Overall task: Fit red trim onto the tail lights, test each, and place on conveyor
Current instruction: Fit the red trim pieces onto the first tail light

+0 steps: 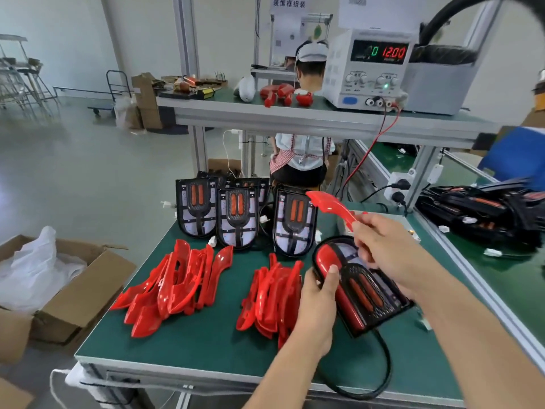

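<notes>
Bench point(206, 346), green top, your station:

- Tail light in hand point(361, 286): tilted, near the right front of the bench; one red trim already lies along its left edge. Your left hand point(317, 302) grips that edge, thumb pressed on the red part, other fingers curled underneath
- Loose red trim point(331, 206): held in the air above the tail light; your right hand point(383, 249) pinches its lower end between thumb and fingers
- Black cable point(380, 370): runs from the tail light in a loop over the front edge of the bench
- Three more tail lights point(237, 219): standing upright in a row at the back of the bench, no red trim on them
- Two heaps of red trims: larger heap point(177, 284) at left, smaller heap point(271, 293) just beside your left hand
- Cardboard box point(73, 278): on the floor left of the bench, flaps open, holding crumpled white plastic bag point(32, 267)
- Power supply point(368, 69): on the upper shelf, display reads 12.00, red and black leads hanging down
- Conveyor point(501, 278): green belt at right, carrying a pile of black tail lights point(483, 214)
</notes>
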`<state>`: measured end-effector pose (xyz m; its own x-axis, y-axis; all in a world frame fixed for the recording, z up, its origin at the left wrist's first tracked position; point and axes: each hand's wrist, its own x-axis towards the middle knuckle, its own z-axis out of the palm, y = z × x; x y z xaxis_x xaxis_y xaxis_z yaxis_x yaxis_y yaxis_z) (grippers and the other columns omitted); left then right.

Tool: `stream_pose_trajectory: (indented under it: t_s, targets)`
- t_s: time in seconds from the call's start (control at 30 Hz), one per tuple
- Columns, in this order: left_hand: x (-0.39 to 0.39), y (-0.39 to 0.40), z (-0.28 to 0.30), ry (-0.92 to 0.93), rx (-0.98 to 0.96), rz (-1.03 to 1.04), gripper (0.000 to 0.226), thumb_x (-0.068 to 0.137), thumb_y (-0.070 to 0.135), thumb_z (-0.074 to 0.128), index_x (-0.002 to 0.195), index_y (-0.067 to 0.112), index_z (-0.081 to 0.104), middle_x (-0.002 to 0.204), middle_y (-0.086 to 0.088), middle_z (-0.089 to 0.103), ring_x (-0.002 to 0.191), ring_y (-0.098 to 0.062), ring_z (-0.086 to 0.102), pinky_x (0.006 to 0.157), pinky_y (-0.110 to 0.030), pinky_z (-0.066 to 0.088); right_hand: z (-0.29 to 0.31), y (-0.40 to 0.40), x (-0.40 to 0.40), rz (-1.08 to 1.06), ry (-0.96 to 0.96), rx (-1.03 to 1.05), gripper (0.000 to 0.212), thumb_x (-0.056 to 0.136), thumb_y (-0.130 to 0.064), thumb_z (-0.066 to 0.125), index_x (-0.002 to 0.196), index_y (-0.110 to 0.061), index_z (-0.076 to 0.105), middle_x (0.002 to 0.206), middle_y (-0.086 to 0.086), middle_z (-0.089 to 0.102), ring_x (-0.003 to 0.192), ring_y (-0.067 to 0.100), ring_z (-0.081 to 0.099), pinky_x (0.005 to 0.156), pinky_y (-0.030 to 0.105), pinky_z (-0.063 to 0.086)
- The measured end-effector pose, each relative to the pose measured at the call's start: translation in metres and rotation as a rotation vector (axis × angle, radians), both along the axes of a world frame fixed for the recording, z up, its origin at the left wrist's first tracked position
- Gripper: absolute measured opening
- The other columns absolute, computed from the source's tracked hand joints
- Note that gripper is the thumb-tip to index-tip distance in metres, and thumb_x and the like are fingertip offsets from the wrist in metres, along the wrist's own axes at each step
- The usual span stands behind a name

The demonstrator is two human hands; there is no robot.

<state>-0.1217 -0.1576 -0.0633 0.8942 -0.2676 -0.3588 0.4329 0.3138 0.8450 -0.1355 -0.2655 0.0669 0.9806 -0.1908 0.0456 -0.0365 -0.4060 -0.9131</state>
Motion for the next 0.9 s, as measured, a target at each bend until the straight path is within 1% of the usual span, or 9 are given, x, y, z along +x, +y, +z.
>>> stream_pose_trajectory:
  t_s: [0.1,0.17,0.27,0.33,0.43,0.57,0.67,0.77,0.9]
  targets:
    - [0.002,-0.005,-0.011,-0.099,-0.004,0.063,0.08,0.081,0.064,0.069,0.15,0.032,0.042,0.148,0.006,0.054,0.137,-0.019,0.051,0.117,-0.049,0.039,-0.017,-0.029,-0.012,-0.187,-0.079,-0.354,0.014,0.103,-0.032,0.053,0.115,-0.027,0.057,0.086,-0.014,0.059,0.076,0.002,0.054,0.064,0.024,0.037]
    - [-0.003,-0.011,-0.002,-0.07,-0.041,0.072,0.09,0.074,0.069,0.069,0.153,0.037,0.037,0.153,0.004,0.049,0.14,-0.022,0.048,0.117,-0.051,0.038,-0.029,-0.038,-0.021,-0.233,-0.063,-0.422,0.015,0.102,-0.036,0.052,0.115,-0.029,0.054,0.089,-0.015,0.061,0.082,0.003,0.057,0.066,0.027,0.04]
    - [0.0,-0.012,-0.009,-0.094,-0.108,0.113,0.077,0.086,0.061,0.069,0.152,0.034,0.039,0.151,0.003,0.052,0.137,-0.022,0.052,0.115,-0.053,0.04,-0.047,-0.042,-0.028,-0.269,-0.023,-0.582,0.022,0.103,-0.042,0.046,0.116,-0.025,0.054,0.094,-0.004,0.067,0.089,0.024,0.063,0.075,0.039,0.049]
    - [-0.002,-0.012,-0.002,-0.091,-0.106,0.125,0.06,0.093,0.053,0.067,0.146,0.033,0.046,0.144,0.004,0.059,0.132,-0.021,0.057,0.112,-0.053,0.044,-0.055,-0.043,-0.031,-0.286,-0.038,-0.702,0.023,0.104,-0.041,0.044,0.114,-0.023,0.056,0.101,-0.002,0.067,0.094,0.026,0.061,0.082,0.044,0.05]
    - [-0.004,-0.011,-0.001,-0.077,-0.118,0.118,0.059,0.095,0.05,0.065,0.148,0.032,0.044,0.144,0.003,0.059,0.132,-0.021,0.057,0.111,-0.054,0.045,-0.064,-0.04,-0.033,-0.338,-0.093,-0.734,0.022,0.102,-0.037,0.048,0.11,-0.022,0.062,0.109,-0.004,0.061,0.104,0.024,0.054,0.089,0.046,0.045]
    - [-0.005,-0.012,-0.001,-0.101,-0.12,0.122,0.058,0.095,0.051,0.065,0.146,0.033,0.046,0.14,0.003,0.061,0.129,-0.022,0.059,0.11,-0.054,0.046,-0.075,-0.031,-0.035,-0.39,-0.216,-0.687,0.017,0.1,-0.029,0.056,0.105,-0.017,0.068,0.104,-0.002,0.062,0.093,0.027,0.061,0.083,0.047,0.049]
    - [-0.005,-0.012,0.0,-0.11,-0.125,0.115,0.06,0.094,0.053,0.066,0.146,0.034,0.044,0.141,0.002,0.061,0.132,-0.023,0.057,0.11,-0.055,0.045,-0.081,-0.028,-0.037,-0.407,-0.282,-0.71,0.019,0.098,-0.022,0.062,0.111,-0.013,0.073,0.108,0.002,0.068,0.085,0.03,0.067,0.075,0.041,0.054]
    - [-0.006,-0.011,0.002,-0.121,-0.13,0.103,0.063,0.09,0.054,0.067,0.146,0.035,0.045,0.142,0.003,0.061,0.131,-0.023,0.058,0.11,-0.056,0.045,-0.085,-0.026,-0.038,-0.408,-0.307,-0.721,0.025,0.096,-0.019,0.067,0.119,-0.011,0.074,0.112,0.005,0.074,0.088,0.029,0.071,0.074,0.036,0.055]
    - [-0.006,-0.009,0.002,-0.142,-0.102,0.096,0.038,0.096,0.048,0.063,0.132,0.037,0.055,0.125,0.007,0.072,0.119,-0.018,0.067,0.105,-0.053,0.051,-0.089,-0.028,-0.039,-0.403,-0.319,-0.711,0.028,0.097,-0.021,0.066,0.123,-0.013,0.072,0.114,0.005,0.075,0.092,0.028,0.073,0.075,0.04,0.059]
